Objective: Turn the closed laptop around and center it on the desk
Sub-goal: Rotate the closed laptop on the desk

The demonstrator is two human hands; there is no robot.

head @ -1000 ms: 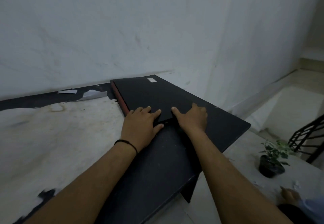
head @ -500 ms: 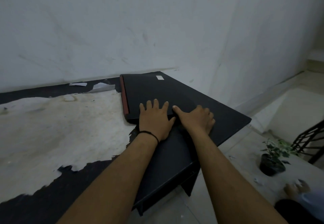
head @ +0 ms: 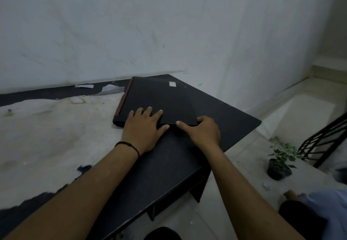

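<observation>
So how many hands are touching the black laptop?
2. The left hand lies flat on the closed black laptop, near its red-trimmed side. The right hand holds its near corner, thumb on top.

I see the laptop (head: 157,97) lid is matt black (not shiny at all); the desk (head: 176,164) top looks rough and peeling.

Laptop (head: 155,97): matte black lid, red strip (head: 124,97) down its left edge, small pale grey sticker (head: 172,84) near the far edge. Desk (head: 169,164): black top, big off-white blotchy patch (head: 47,131) over the left side with ragged borders. Wall (head: 131,24): grey-white, faint dark scuffs. Wristband (head: 129,146): black. Plant (head: 281,151): green and pale leaves, black pot (head: 278,170). Floor (head: 300,112): pale beige. Railing (head: 326,140): black. Cloth (head: 326,198) at bottom right: light blue.
</observation>
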